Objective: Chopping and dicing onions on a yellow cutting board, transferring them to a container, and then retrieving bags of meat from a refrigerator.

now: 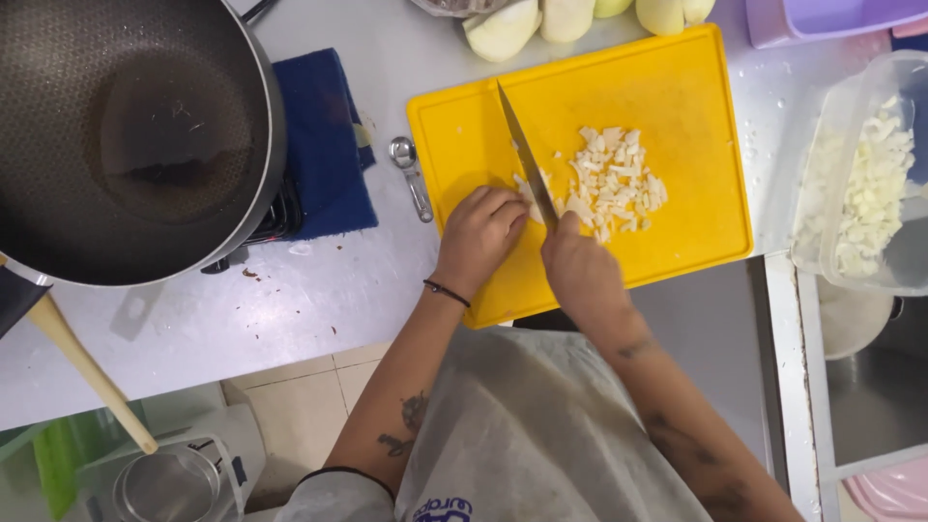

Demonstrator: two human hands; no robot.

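A yellow cutting board [677,106] lies on the steel counter with a pile of chopped pale vegetable pieces [614,184] on it. My right hand [580,266] grips the handle of a long kitchen knife [522,150], whose blade points away across the board. My left hand [478,237] is curled on the board just left of the blade, its fingertips pressing a small pale piece by the knife's edge.
A large dark wok [126,135] sits on a burner at the left, beside a blue cloth [324,145] and a metal measuring spoon [411,174]. Peeled pale vegetables [507,27] lie behind the board. A clear container [870,164] with chopped pieces stands right. A wooden handle [87,367] juts lower left.
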